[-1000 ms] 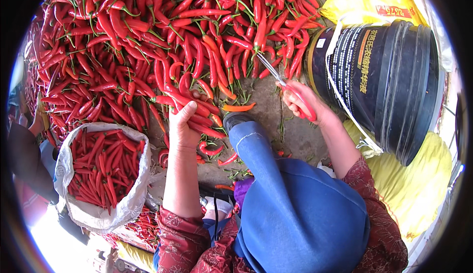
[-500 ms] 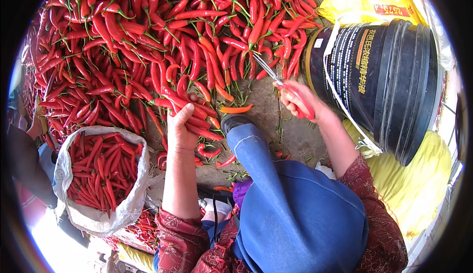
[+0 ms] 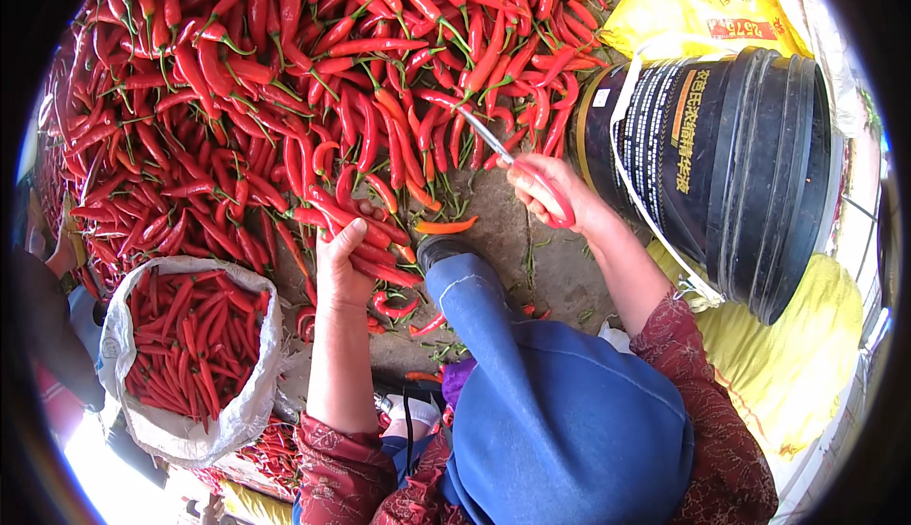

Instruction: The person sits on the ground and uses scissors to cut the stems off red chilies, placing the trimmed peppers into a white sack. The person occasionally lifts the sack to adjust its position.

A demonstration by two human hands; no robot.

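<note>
At nine o'clock from the middle of my view, my left hand [image 3: 342, 267] is closed around a small bundle of red peppers [image 3: 351, 212], thumb laid over the top. That forearm rises almost straight toward twelve o'clock, bare below a maroon sleeve [image 3: 346, 463]. My right hand [image 3: 579, 193] is at two o'clock, fingers curled round the red handles of the scissors [image 3: 560, 201]; its forearm slants from five o'clock toward eleven.

The bundled peppers lie side by side, long axes running from ten o'clock to four; I can't tell which way each stem faces. The scissors point between ten and eleven, blades close together, tips right by a pepper stem at the pile's edge. Whether they touch it, I can't tell.

The big pepper pile [image 3: 275, 98] fills the view from nine o'clock round to one, its near edge reaching my left hand. One orange pepper [image 3: 446, 226] lies just above my dark shoe [image 3: 444, 250]. At eight o'clock a white sack [image 3: 180, 442] of peppers bounds my left side. Between two and three, a black bucket [image 3: 664, 146] stands near my right hand, a yellow bag [image 3: 664, 3] beyond it. Bare floor [image 3: 574, 274] lies between shoe and bucket, with scattered green bits, leaving room below my right hand.
</note>
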